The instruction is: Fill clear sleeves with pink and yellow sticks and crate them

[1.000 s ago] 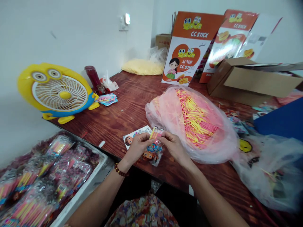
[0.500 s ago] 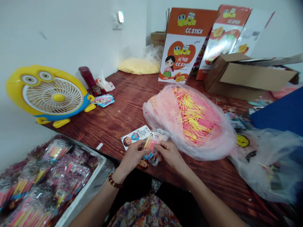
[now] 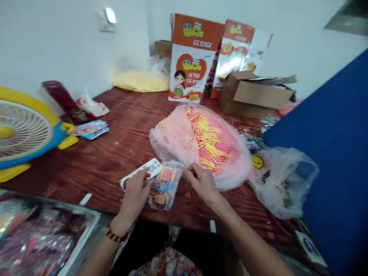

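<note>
Plastic packet on desk between left grip and right grip; left part-open, palm down over white card; right curled, can't tell if holding; box beyond both reads "CC STICK".

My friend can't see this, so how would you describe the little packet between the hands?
On the dark red-brown table, find the big pinkish bag. Just in front of it, between the left hand and right hand, lies a small clear packet. Unlike the white card beside it, it shows pink and yellow sticks.
</note>
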`<state>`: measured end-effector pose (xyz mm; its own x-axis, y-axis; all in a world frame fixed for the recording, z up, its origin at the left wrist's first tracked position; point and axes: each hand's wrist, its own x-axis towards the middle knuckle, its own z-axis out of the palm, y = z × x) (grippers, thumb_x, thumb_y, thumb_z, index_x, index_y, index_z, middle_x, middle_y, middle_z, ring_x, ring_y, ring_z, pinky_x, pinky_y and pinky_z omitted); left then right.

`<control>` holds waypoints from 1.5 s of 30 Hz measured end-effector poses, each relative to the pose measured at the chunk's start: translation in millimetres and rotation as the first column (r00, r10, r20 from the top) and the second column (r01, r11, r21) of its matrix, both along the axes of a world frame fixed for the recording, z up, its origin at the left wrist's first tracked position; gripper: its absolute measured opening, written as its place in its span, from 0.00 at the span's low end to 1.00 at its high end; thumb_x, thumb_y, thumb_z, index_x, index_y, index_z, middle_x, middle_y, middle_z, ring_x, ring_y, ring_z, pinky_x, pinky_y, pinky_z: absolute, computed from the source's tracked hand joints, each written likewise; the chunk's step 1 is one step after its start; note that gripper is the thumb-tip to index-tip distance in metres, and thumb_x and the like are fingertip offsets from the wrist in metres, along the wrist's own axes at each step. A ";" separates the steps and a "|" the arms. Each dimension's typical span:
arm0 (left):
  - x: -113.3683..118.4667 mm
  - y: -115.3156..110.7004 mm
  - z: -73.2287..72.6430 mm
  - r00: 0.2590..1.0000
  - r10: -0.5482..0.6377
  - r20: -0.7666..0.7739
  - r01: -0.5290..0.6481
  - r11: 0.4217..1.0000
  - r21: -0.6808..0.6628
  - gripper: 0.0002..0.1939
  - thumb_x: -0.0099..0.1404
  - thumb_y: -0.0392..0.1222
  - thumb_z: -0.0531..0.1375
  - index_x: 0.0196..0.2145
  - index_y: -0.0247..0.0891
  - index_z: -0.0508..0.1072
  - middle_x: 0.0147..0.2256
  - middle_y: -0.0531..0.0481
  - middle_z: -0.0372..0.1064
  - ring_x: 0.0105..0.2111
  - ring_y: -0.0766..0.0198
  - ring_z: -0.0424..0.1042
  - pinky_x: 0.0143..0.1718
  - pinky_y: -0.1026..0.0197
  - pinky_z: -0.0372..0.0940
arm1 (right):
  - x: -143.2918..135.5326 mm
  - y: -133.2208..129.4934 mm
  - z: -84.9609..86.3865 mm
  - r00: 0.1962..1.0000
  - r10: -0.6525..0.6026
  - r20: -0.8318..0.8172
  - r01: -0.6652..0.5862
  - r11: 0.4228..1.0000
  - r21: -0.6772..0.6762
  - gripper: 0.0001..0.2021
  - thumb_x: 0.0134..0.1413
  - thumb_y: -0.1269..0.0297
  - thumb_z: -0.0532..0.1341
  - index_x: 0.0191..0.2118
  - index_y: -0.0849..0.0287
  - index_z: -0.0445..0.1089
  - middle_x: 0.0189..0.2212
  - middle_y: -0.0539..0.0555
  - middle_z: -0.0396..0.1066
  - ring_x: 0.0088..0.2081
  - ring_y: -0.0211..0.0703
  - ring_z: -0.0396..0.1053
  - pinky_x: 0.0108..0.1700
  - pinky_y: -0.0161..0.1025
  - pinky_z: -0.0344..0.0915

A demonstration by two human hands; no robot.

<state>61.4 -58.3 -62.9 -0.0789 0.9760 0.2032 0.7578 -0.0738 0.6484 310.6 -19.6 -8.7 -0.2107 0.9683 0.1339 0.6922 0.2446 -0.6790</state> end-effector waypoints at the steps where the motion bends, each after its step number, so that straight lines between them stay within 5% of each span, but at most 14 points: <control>1: -6.8 4.9 2.4 0.999 0.012 -0.052 -0.012 1.000 -0.012 0.21 0.68 0.49 0.53 0.55 0.37 0.69 0.45 0.41 0.74 0.46 0.51 0.71 0.51 0.49 0.63 | 15.3 10.9 4.0 0.996 -0.053 0.069 0.051 0.998 0.037 0.12 0.63 0.57 0.54 0.33 0.55 0.69 0.24 0.49 0.73 0.27 0.41 0.69 0.30 0.35 0.59; 3: -19.2 16.9 7.6 0.974 0.051 -0.221 -0.064 0.996 -0.055 0.22 0.69 0.51 0.50 0.53 0.36 0.71 0.49 0.39 0.73 0.49 0.46 0.69 0.51 0.46 0.62 | 52.1 39.0 10.0 0.942 -0.167 0.291 0.145 0.985 0.093 0.12 0.65 0.60 0.51 0.38 0.57 0.71 0.31 0.53 0.76 0.33 0.42 0.72 0.34 0.35 0.61; 5: -27.5 29.1 11.6 0.926 0.075 -0.371 -0.128 0.985 -0.119 0.26 0.69 0.53 0.48 0.55 0.34 0.70 0.52 0.35 0.69 0.51 0.39 0.65 0.49 0.42 0.61 | 89.1 68.9 12.3 0.762 -0.186 0.620 0.166 0.982 0.090 0.14 0.66 0.66 0.49 0.43 0.58 0.72 0.41 0.56 0.77 0.41 0.43 0.73 0.39 0.35 0.62; 9: -33.0 46.1 10.9 0.894 -0.001 -0.449 -0.131 0.956 -0.263 0.27 0.67 0.55 0.49 0.54 0.36 0.71 0.52 0.35 0.69 0.51 0.38 0.66 0.47 0.42 0.62 | 130.5 108.6 5.3 0.653 -0.133 0.746 0.132 0.989 0.061 0.13 0.62 0.71 0.52 0.43 0.66 0.74 0.45 0.66 0.74 0.47 0.50 0.70 0.46 0.39 0.61; 15: -37.1 53.0 -0.5 0.923 -0.024 -0.384 -0.089 0.958 -0.273 0.22 0.67 0.55 0.49 0.46 0.40 0.75 0.46 0.40 0.72 0.47 0.44 0.70 0.43 0.49 0.63 | 130.9 118.4 -17.8 0.591 -0.059 0.805 0.053 0.998 0.034 0.16 0.64 0.73 0.48 0.50 0.70 0.70 0.49 0.71 0.70 0.52 0.56 0.66 0.53 0.46 0.58; 25: -39.9 54.5 -5.1 0.930 -0.042 -0.365 -0.055 0.966 -0.252 0.21 0.67 0.55 0.50 0.44 0.40 0.74 0.44 0.41 0.73 0.45 0.48 0.71 0.43 0.52 0.63 | 144.9 126.5 -30.6 0.653 -0.041 0.757 0.075 0.997 -0.011 0.17 0.65 0.73 0.45 0.51 0.68 0.68 0.51 0.70 0.70 0.52 0.55 0.67 0.53 0.44 0.58; 32: -39.4 56.6 -9.1 0.970 0.036 -0.242 -0.069 0.989 -0.128 0.18 0.62 0.53 0.54 0.40 0.38 0.72 0.40 0.42 0.72 0.41 0.52 0.72 0.43 0.56 0.64 | 150.2 131.1 -29.9 0.777 -0.101 0.621 0.141 0.990 -0.016 0.11 0.64 0.70 0.48 0.44 0.63 0.66 0.38 0.62 0.75 0.37 0.47 0.71 0.38 0.38 0.61; 39: -44.1 75.1 -3.6 0.997 0.082 -0.013 -0.082 0.940 -0.331 0.14 0.51 0.51 0.59 0.33 0.40 0.73 0.29 0.49 0.75 0.31 0.56 0.73 0.33 0.59 0.63 | 153.1 131.7 -29.5 0.851 -0.146 0.504 0.162 0.987 0.012 0.09 0.64 0.68 0.44 0.40 0.58 0.60 0.33 0.54 0.72 0.31 0.40 0.66 0.31 0.33 0.59; 45: -53.8 82.7 -10.6 0.997 0.068 0.029 -0.055 0.942 -0.330 0.12 0.49 0.52 0.60 0.25 0.41 0.72 0.25 0.51 0.75 0.28 0.57 0.73 0.30 0.60 0.62 | 161.4 134.6 -31.7 0.817 -0.099 0.568 0.108 0.994 0.018 0.08 0.59 0.73 0.50 0.38 0.61 0.66 0.35 0.59 0.73 0.35 0.43 0.67 0.37 0.36 0.60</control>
